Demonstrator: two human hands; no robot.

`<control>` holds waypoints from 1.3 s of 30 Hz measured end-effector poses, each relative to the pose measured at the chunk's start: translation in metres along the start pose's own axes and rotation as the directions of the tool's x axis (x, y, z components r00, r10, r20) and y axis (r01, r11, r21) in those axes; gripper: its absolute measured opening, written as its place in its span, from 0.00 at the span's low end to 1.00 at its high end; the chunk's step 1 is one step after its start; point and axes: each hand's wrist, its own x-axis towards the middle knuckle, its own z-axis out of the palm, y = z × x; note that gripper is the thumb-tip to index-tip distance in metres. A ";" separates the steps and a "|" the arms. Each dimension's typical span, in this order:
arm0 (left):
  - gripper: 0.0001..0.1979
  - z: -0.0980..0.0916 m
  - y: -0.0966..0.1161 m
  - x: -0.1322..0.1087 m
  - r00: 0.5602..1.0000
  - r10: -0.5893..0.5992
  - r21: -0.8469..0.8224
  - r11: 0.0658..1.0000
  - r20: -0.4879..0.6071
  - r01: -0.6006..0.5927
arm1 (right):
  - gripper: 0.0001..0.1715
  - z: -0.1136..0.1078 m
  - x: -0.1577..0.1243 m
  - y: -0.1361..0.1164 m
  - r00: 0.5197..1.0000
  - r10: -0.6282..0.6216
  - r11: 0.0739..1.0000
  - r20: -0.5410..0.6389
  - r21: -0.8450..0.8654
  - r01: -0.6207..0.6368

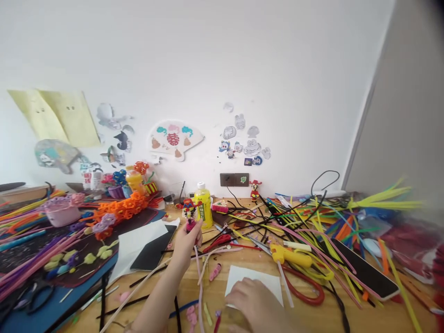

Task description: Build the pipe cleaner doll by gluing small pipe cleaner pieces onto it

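Observation:
My left hand (pixel 189 236) is closed around the lower part of a small pipe-cleaner doll (pixel 189 213) with a red and blue hat, holding it upright above the table. Behind the doll stands a yellow drink bottle (pixel 204 206). My right hand (pixel 251 298), slightly blurred, rests palm down over a white sheet of paper (pixel 268 280), its fingers loosely bent on the left part; I see nothing held in it. To its right lie a yellow glue gun (pixel 293 256) with a glue stick and red-handled scissors (pixel 308 298). A pink pipe-cleaner piece (pixel 215 272) lies between the hands.
Loose pipe cleaners (pixel 312 222) cover the right side, around a phone (pixel 367 273). At left are an orange fuzzy chain (pixel 120 210), a pink pot (pixel 64 210), black scissors (pixel 40 296) and white and black sheets (pixel 152 249). Another red-hatted doll (pixel 255 189) stands by the wall socket (pixel 234 179).

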 end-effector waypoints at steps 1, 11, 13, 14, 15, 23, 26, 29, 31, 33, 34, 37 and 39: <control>0.21 -0.003 0.000 0.002 1.000 0.005 -0.001 1.000 -0.012 -0.005 | 0.15 0.003 0.006 -0.004 0.999 -0.034 0.998 0.032 -0.060 0.036; 0.20 -0.009 -0.002 0.004 0.999 0.001 0.002 1.000 -0.048 -0.001 | 0.05 0.023 0.107 -0.019 0.971 -0.235 0.865 0.051 -0.444 0.233; 0.20 -0.009 -0.001 0.003 0.999 0.004 0.019 1.000 -0.042 -0.004 | 0.05 0.024 0.113 -0.016 0.966 -0.253 0.852 0.046 -0.461 0.246; 0.20 -0.009 0.000 0.003 0.999 0.008 0.031 0.999 -0.040 -0.007 | 0.06 0.022 0.112 -0.013 0.961 -0.275 0.850 0.009 -0.465 0.248; 0.20 -0.008 0.001 0.001 0.999 0.013 0.045 0.999 -0.038 -0.012 | 0.06 0.018 0.111 -0.009 0.954 -0.297 0.851 -0.039 -0.464 0.245; 0.15 0.024 0.004 -0.023 0.996 0.040 0.148 0.988 0.083 -0.052 | 0.08 -0.031 0.087 0.020 0.778 0.292 0.869 -0.556 0.494 0.028; 0.15 0.034 0.001 -0.031 0.991 0.050 0.177 0.982 0.124 -0.072 | 0.08 -0.035 0.080 0.018 0.784 0.392 0.675 -0.482 0.730 0.111; 0.16 0.037 -0.002 -0.035 0.986 0.046 0.198 0.977 0.161 -0.078 | 0.12 -0.037 0.073 0.016 0.836 0.388 0.512 -0.389 0.845 0.156; 0.16 0.038 -0.002 -0.039 0.973 -0.022 0.212 0.977 0.228 -0.028 | 0.15 -0.040 0.066 0.017 0.870 0.381 0.382 -0.313 0.910 0.160; 0.16 0.040 0.000 -0.044 0.939 -0.133 0.220 0.974 0.316 0.064 | 0.18 -0.042 0.057 0.021 0.892 0.384 0.266 -0.240 0.953 0.142; 0.16 0.042 0.001 -0.047 0.918 -0.179 0.210 0.972 0.354 0.108 | 0.18 -0.043 0.052 0.024 0.898 0.386 0.217 -0.209 0.967 0.132; 0.17 0.049 0.003 -0.056 0.862 -0.235 0.092 0.972 0.450 0.217 | 0.17 -0.041 0.033 0.033 0.920 0.369 0.062 -0.134 0.991 0.119; 0.18 0.054 0.001 -0.061 0.822 -0.250 -0.022 0.953 0.512 0.303 | 0.17 -0.038 0.019 0.038 0.935 0.340 -0.046 -0.104 0.991 0.126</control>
